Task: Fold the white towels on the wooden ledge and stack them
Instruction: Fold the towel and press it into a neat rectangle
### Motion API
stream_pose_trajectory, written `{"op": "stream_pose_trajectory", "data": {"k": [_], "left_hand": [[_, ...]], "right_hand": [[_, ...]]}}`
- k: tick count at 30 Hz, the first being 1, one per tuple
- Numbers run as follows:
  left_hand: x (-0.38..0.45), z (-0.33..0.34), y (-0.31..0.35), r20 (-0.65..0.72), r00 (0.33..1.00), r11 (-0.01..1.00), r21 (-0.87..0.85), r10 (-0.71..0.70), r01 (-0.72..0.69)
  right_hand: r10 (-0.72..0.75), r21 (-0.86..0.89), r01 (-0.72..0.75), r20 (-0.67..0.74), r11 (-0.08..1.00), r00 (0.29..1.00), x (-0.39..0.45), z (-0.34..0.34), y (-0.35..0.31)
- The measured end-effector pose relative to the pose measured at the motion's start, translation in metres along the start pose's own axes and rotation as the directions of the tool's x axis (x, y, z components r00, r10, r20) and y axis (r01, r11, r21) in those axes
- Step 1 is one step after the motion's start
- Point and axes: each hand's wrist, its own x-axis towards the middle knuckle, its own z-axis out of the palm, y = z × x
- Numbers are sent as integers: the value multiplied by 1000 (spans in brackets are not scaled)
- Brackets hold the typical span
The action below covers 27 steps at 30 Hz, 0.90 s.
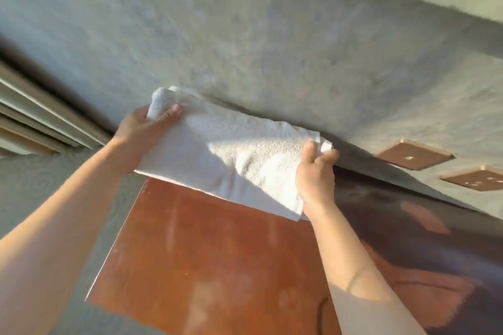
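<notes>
Towel (231, 149), white and folded into a long band, is held up above the wooden ledge (217, 253), close to the grey wall (245, 35). Its left end is gripped by the left hand (141, 130), its right end is pinched by the right hand (315, 179). Two brown plates (413, 153), perhaps sockets, are seen blurred on the wall
</notes>
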Motion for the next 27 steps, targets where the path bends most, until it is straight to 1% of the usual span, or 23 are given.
{"op": "stream_pose_trajectory", "data": {"k": [2,4,7,10,12,14,17,18,20,22,23,24,25,26,27], "left_hand": [[28,4,-17,-25,999,987,155,-40,43],[52,15,-33,-47,996,942,323,-75,86],[74,27,-40,-124,989,887,443,-82,129],[73,31,-40,-167,981,874,458,-99,166],[68,31,-38,-160,983,879,452,-88,152],[65,28,-37,-138,989,885,453,-51,109],[57,30,-46,-89,996,911,411,-2,38],[55,34,-47,-101,995,912,408,-8,49],[57,41,-43,-137,990,885,457,-29,90],[57,42,-35,-147,989,861,500,-18,90],[55,39,-32,-154,988,871,487,17,61],[53,35,-33,-183,979,887,463,89,6],[49,31,-33,-227,956,886,459,186,-63],[43,29,-32,-264,920,869,477,289,-136],[35,33,-29,-263,876,835,496,405,-237]], "right_hand": [[-68,-77,65,-38,995,997,9,32,0],[-123,-138,111,-85,984,989,19,57,8],[-166,-197,139,-130,971,977,31,69,13],[-132,-247,108,-86,963,987,36,66,13],[-113,-255,94,-61,962,992,35,63,9],[-112,-249,96,-51,964,992,31,55,7],[-126,-262,97,-98,960,987,29,45,15],[-141,-256,105,-127,961,982,29,47,16],[-138,-248,94,-165,964,977,31,53,17],[-94,-240,57,-144,969,985,32,54,14],[-49,-231,15,-144,973,988,31,51,14],[-24,-233,-18,-176,972,984,28,48,11],[-49,-273,-21,-249,962,967,24,46,8],[-147,-355,14,-351,935,925,16,45,4],[-309,-453,98,-420,886,853,7,48,-2]]}}
